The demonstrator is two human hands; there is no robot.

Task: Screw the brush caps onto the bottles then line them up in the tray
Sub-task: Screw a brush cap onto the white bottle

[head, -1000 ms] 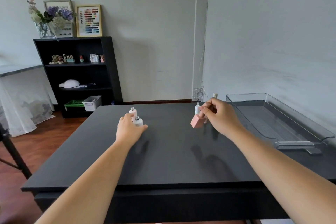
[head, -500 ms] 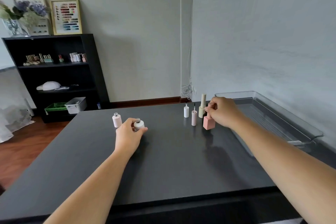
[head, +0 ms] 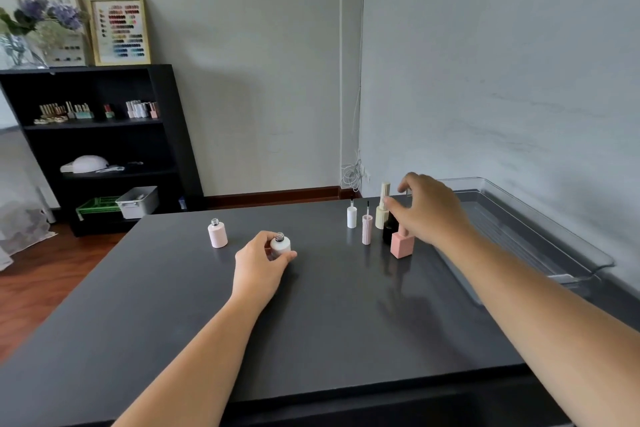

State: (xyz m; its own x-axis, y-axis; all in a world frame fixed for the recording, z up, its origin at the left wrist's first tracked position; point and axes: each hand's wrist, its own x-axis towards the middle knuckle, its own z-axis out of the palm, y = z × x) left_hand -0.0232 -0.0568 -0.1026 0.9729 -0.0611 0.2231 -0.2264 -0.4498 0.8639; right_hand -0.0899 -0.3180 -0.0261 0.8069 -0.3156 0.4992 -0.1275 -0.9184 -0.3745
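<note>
Bottles and brush caps stand scattered over the far half of the dark worktop (head: 329,322). The white bottle (head: 280,246), uncapped with its threaded neck showing, stands upright left of centre, and the left hand (head: 259,263) wraps its fingers (head: 289,256) round the body, thumb on the near side. Just to its far left a pale pink bottle (head: 217,233) stands alone, also uncapped and upright, apart from the hand.

To the right sits a tight cluster. A white brush cap (head: 352,216) stands on its flat end with the brush stem pointing up; just near and right of it a ribbed pink brush cap (head: 367,228) stands the same way. Behind these a cream bottle (head: 382,210) rises taller, with its ribbed cap on. A black bottle (head: 388,230) is partly hidden between the cream one and the square pink bottle (head: 402,245), which stands nearest the right hand.

The right hand (head: 429,215) hovers over that cluster, palm down, fingers (head: 403,188) loosely spread and curved, gripping nothing; the thumb tip lies close to the cream bottle, though I cannot tell whether it touches.

The clear tray (head: 540,218) lies along the right edge of the worktop against the grey wall, with no bottles inside it.

Beyond the worktop, at far left, a black shelf unit (head: 100,146) carries rows of small bottles, with a framed colour chart (head: 120,31) and a vase of purple flowers (head: 38,28) on top.
</note>
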